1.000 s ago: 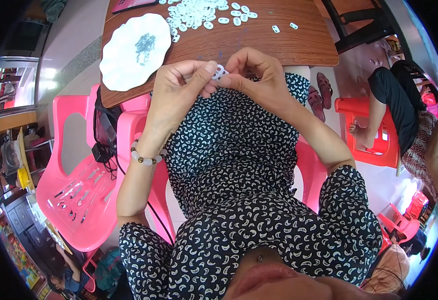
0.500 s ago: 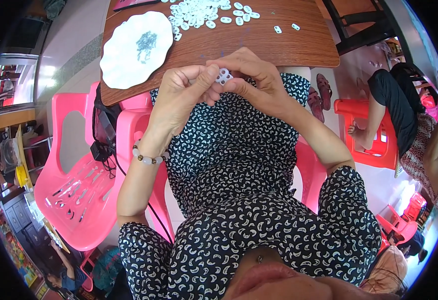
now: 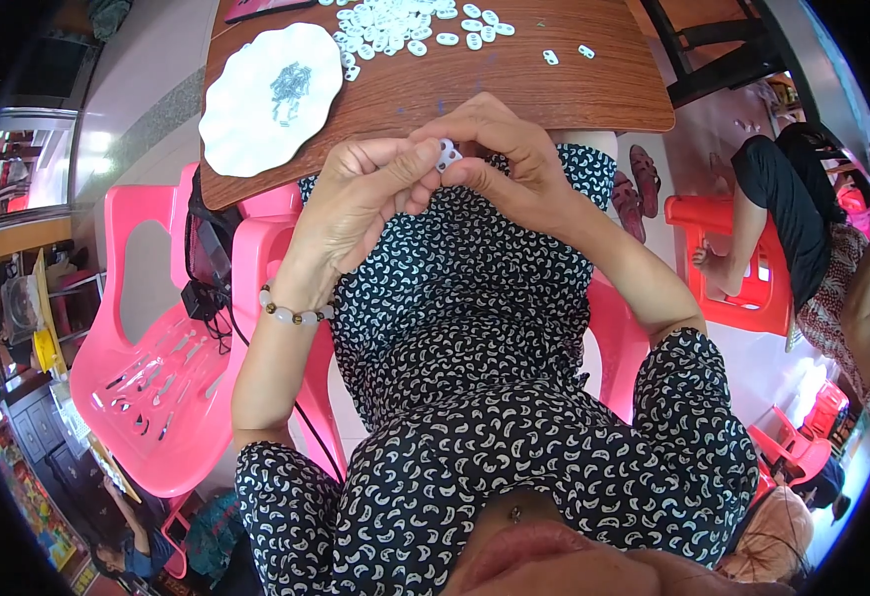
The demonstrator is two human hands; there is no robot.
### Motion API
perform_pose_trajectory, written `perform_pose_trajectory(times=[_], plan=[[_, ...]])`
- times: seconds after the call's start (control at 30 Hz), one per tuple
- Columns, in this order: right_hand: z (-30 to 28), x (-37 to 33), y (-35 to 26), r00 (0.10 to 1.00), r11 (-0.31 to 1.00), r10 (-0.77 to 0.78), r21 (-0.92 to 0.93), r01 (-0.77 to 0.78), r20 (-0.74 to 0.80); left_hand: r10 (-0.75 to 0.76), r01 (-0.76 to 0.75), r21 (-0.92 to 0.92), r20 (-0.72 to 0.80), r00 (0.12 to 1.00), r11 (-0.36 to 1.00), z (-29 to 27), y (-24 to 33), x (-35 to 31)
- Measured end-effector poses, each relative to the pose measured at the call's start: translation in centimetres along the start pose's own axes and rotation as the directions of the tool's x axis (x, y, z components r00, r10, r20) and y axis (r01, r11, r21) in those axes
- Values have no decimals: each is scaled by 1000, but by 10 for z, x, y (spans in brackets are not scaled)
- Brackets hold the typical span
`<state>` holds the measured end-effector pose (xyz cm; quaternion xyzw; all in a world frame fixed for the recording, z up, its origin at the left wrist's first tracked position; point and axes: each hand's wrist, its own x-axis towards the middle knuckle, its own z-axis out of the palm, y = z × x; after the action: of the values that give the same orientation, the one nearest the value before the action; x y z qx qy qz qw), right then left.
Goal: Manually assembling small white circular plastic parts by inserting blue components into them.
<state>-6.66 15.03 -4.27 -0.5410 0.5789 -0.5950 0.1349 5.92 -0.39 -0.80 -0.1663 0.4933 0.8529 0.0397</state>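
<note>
Just past the table's near edge, a small white plastic piece with round holes point(image 3: 447, 154) sits between my two hands. The thumb and fingers of my left hand point(image 3: 363, 189) close on its left side and hide part of it. From the right, my right hand point(image 3: 514, 164) pinches it between curved fingers and thumb. A scalloped white plate point(image 3: 241, 124) lies to the left on the table, bearing a heap of tiny thin grey bits point(image 3: 291, 89). Beyond my hands spreads a pile of similar white plastic pieces point(image 3: 387, 28).
The brown wooden table point(image 3: 594, 94) has two separate white pieces at its right, one being a nearer piece point(image 3: 550, 58). A pink chair point(image 3: 147, 377) with a black bag point(image 3: 209, 248) stands left. At right, another person's bare foot point(image 3: 718, 270) rests by a red stool point(image 3: 688, 214).
My left fingers have shifted slightly over the white piece, which shows less of itself and looks turned. My right hand stays nearly in place.
</note>
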Motion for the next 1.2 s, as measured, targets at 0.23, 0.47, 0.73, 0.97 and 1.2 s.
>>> perform_pose_trajectory(times=[0.23, 0.47, 0.73, 0.97, 1.2], plan=[[1, 2, -1, 998, 998, -65, -11, 66, 27, -42, 41, -29, -26, 999, 999, 2, 4, 0], [5, -1, -7, 1000, 1000, -13, 3, 13, -21, -54, 51, -71, -34, 998, 996, 7, 1, -3], [6, -3, -8, 999, 1000, -16, -9, 16, -41, -74, 65, -185, -42, 996, 981, 9, -2, -5], [12, -6, -8, 993, 999, -23, -42, 18, -116, -75, 65, -205, -42, 996, 977, 10, -8, -4], [12, -5, 6, 992, 998, -11, 64, 19, -124, -14, 2, -116, -102, 995, 993, 15, -9, 1]])
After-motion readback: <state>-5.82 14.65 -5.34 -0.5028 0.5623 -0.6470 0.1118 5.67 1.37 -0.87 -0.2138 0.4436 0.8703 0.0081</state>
